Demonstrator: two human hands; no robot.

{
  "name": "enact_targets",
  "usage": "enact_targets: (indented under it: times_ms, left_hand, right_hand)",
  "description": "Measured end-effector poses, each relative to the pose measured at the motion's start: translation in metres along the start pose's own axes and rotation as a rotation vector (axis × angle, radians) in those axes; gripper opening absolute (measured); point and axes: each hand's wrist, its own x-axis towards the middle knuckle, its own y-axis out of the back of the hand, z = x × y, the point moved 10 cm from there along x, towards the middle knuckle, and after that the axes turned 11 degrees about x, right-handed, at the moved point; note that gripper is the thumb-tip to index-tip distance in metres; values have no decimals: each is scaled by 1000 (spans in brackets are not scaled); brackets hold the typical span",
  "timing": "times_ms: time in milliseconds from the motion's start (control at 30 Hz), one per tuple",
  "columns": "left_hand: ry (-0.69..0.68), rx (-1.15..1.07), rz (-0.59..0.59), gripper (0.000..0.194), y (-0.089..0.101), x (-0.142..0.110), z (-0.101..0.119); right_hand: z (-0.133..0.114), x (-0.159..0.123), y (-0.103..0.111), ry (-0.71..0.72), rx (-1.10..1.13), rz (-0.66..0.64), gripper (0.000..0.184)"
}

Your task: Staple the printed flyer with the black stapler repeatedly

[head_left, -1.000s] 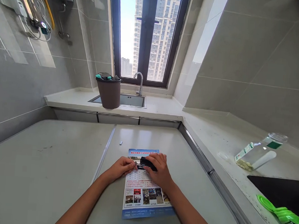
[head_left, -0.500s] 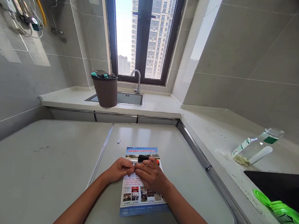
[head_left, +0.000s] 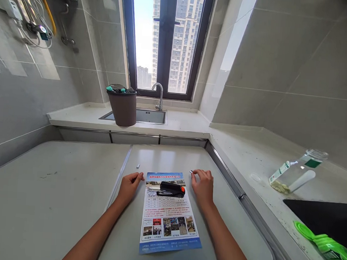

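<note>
A black stapler (head_left: pixel 172 189) with an orange-red end lies across the upper part of a printed leaflet (head_left: pixel 169 245). Its metal rail sticks out to the left. Just left of the leaflet, my left hand (head_left: pixel 129 185) is closed in a pinch. Whatever might be between those fingertips is hidden. To the right of the leaflet, my right hand (head_left: pixel 202 187) pinches a small greyish strip of staples (head_left: pixel 191 171) between thumb and forefinger. Another small strip of staples (head_left: pixel 138 166) rests on the table above my left hand. Neither hand touches the stapler.
The pale tabletop (head_left: pixel 76 202) meets a white counter with a sink (head_left: pixel 150 116), faucet (head_left: pixel 161 95) and brown bin (head_left: pixel 123 108). On the right counter are a tilted glass jar (head_left: pixel 298 172), a black panel (head_left: pixel 327 220) and a green packet (head_left: pixel 328 247).
My hands have parted from over the stapler, left hand moving left and right hand moving up and right with the small strip. The stapler now lies uncovered on the leaflet.
</note>
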Motion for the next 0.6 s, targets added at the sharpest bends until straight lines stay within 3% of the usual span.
enact_targets:
  times_ms: [67, 167, 367, 600]
  left_hand:
    - [-39, 197, 83, 45, 10, 3, -3]
    - [-95, 364, 97, 31, 12, 7, -5]
    - [-202, 571, 41, 22, -2, 7, -1]
    - [-207, 745, -64, 36, -24, 5, -18]
  right_hand:
    - [25, 0, -9, -90, -56, -48, 13]
    - [44, -4, -23, -165, -110, -133, 13]
    - [47, -10, -39, -195, -125, -214, 15]
    - [56, -11, -49, -219, -102, -226, 17]
